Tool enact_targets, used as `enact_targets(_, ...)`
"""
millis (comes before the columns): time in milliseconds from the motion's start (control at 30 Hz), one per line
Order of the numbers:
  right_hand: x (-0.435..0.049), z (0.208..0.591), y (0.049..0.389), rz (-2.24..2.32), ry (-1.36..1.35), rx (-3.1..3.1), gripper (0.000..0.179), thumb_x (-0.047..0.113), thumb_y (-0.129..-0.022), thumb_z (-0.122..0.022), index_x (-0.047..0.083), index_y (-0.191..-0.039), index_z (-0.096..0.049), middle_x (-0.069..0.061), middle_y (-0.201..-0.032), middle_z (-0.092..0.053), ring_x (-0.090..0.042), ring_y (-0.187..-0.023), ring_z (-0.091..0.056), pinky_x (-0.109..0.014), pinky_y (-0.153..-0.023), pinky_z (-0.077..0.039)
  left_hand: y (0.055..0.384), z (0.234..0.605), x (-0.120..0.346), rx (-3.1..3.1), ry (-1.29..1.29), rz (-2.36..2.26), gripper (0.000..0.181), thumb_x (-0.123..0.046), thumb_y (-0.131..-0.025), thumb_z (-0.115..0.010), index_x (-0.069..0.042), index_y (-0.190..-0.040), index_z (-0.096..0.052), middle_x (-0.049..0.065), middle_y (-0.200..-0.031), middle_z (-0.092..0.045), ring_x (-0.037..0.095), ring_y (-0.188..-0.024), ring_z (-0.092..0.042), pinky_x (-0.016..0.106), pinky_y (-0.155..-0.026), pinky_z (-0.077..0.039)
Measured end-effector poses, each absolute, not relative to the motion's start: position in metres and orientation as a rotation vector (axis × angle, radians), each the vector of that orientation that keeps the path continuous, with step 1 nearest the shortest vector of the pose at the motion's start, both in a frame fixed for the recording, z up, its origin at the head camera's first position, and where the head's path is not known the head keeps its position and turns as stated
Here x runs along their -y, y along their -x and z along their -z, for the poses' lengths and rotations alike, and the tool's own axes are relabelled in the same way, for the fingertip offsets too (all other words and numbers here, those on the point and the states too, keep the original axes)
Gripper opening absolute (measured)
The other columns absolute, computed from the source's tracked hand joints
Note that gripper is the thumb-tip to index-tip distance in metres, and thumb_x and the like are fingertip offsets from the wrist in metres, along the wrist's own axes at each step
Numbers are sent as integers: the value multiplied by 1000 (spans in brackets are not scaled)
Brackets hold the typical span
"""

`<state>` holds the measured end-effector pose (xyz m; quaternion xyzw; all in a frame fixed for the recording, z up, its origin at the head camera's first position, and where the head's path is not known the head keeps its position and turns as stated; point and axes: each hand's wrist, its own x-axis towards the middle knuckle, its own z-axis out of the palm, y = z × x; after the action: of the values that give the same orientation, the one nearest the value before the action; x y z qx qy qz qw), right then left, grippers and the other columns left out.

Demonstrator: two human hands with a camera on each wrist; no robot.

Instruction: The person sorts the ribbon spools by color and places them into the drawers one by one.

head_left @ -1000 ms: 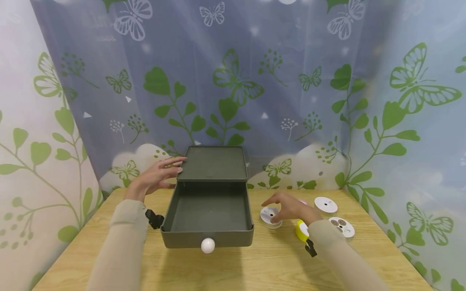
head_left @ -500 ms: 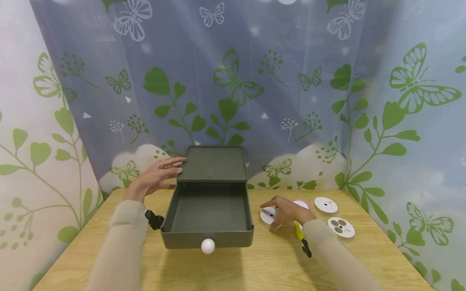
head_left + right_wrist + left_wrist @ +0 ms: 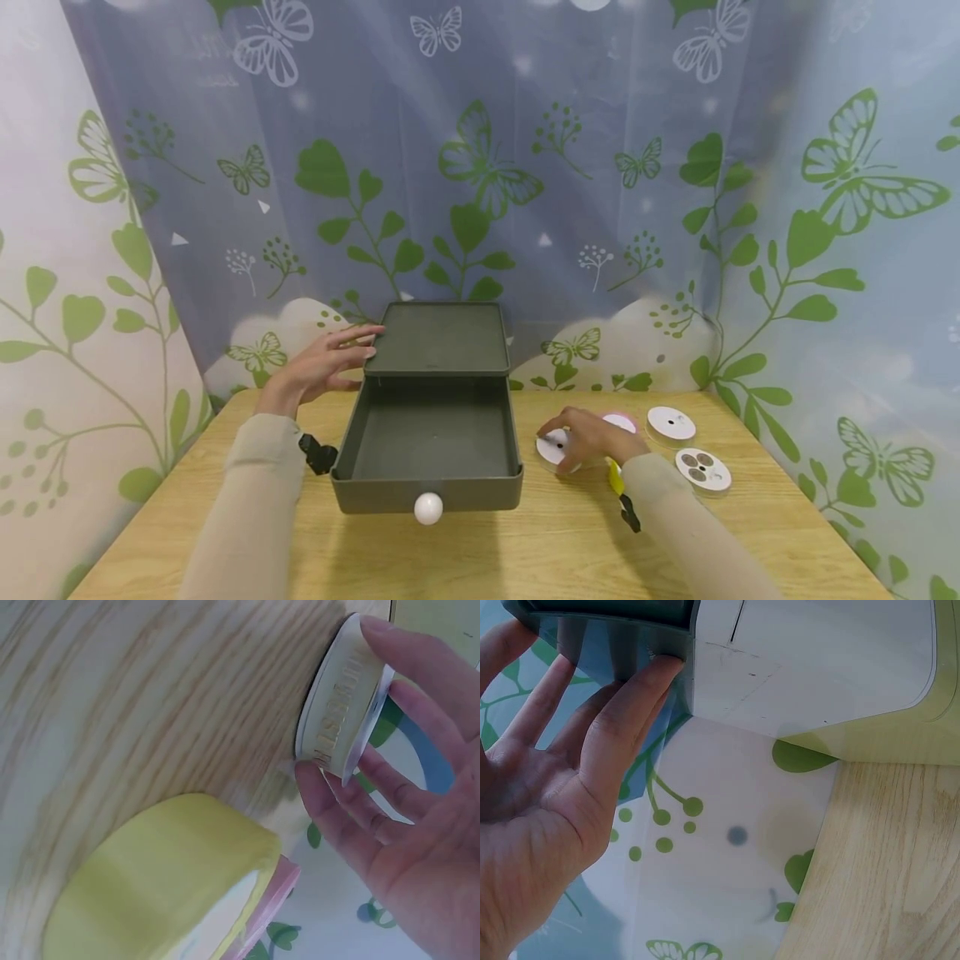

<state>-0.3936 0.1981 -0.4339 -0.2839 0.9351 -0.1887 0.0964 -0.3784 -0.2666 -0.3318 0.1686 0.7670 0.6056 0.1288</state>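
A dark grey drawer box (image 3: pixel 442 337) stands on the table, its drawer (image 3: pixel 431 492) pulled out toward me. Nothing lies in the drawer, and a round white knob (image 3: pixel 428 508) sits on its front. My left hand (image 3: pixel 318 368) rests against the box's left side with outstretched fingers, also seen in the left wrist view. To the right of the drawer, my right hand (image 3: pixel 592 437) grips a ribbon spool (image 3: pixel 341 705) with white discs and cream lettered ribbon. In the right wrist view, thumb and fingers span its rim; it appears to touch the table.
A yellow ribbon roll (image 3: pixel 157 870) lies beside the right wrist, partly hidden in the head view. Behind it is a pink-edged spool (image 3: pixel 619 422). Further right lie a white spool (image 3: pixel 671 422) and a spool with brown holes (image 3: pixel 705 469). A patterned curtain (image 3: pixel 480 167) surrounds the wooden table (image 3: pixel 420 558).
My right hand has shifted slightly left and lower and closed around the ribbon spool, uncovering more of the pink-edged spool. The left hand and drawer box have stayed put.
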Motion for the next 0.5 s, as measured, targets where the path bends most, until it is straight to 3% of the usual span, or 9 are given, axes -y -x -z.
enact_targets(500,-194,410,387,575,831,-2735,66,16,-74,-94,13,-135,-70,-15,-130,-61,-36,-121,-58,-55,-102,-51,379,333,266,-2223,-494,-1772,63,-28,-108,-55,-16,-164,-28,12,-175,-4,42,-159,-13,36,-92,-52)
